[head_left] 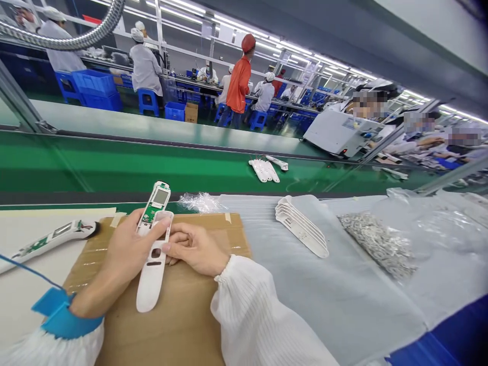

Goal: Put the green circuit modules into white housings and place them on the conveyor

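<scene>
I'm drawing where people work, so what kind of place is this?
Probably a factory where electronic gadgets get put together. The left hand holds a white device with a green circuit board, white parts lie on a long green strip, and people in white caps sit beyond.

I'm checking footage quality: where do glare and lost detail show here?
Head view: ceiling lights burn near-white; the clear plastic bag glints. Head view, far right: pixelated patches blot detail. Head view, foreground: left hand and right hand look fairly sharp.

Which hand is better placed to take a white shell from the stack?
Probably your right hand: it is nearer the stack. Your left hand is farther away, holding another shell.
</scene>
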The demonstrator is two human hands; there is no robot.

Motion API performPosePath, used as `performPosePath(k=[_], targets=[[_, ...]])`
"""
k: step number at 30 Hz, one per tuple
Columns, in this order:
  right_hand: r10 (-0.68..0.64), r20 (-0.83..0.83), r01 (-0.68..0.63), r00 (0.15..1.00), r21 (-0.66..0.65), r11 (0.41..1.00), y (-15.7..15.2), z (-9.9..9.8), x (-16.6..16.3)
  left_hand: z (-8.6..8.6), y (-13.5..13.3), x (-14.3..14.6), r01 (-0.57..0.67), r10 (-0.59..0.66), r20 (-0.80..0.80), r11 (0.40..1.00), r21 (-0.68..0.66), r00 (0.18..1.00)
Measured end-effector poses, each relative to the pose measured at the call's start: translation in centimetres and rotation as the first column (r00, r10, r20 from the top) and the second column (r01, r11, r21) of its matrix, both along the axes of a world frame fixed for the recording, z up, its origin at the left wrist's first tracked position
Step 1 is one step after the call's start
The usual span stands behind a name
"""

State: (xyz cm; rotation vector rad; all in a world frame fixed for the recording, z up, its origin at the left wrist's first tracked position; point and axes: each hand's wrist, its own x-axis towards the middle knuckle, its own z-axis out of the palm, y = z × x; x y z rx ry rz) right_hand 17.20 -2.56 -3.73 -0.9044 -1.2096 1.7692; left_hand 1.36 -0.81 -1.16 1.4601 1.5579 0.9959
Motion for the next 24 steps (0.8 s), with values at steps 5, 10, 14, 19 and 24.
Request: performPosePath(k=[5,10,14,19,24], targets=[[-0.027,0.049,0.028,0.998,-0.001,1.0,-0.2,0.3,-0.1,0.0,0.0,0.1,0.007,-0.006,0.084,1.0,-0.009,0.996],[-0.043,0.09,0.042,0.995,0.004,0.999,0.0,0.4,-0.2,-0.1,0.1,0.1,0.024,-0.012,0.217,0.998,-0.053,0.976],[-0.152,0.16,0.136,0.975,0.103,0.985,0.0,1.2,0.4,0.4,0.2,-0.2,0.002,-0.003,0.309,1.0,0.004,0.951],[-0.147,0.29,0.122,0.946,0.102,0.987,-0.3,1.9,1.0,0.8,0.7,-1.1,-0.114,0.076,0.416,0.991,0.067,0.906],[-0.313,0.54,0.157,0.781,0.315,0.936,-1.2,1.9,-0.1,0.8,0.7,-1.3,-0.134,0.107,0.386,0.99,0.042,0.916]])
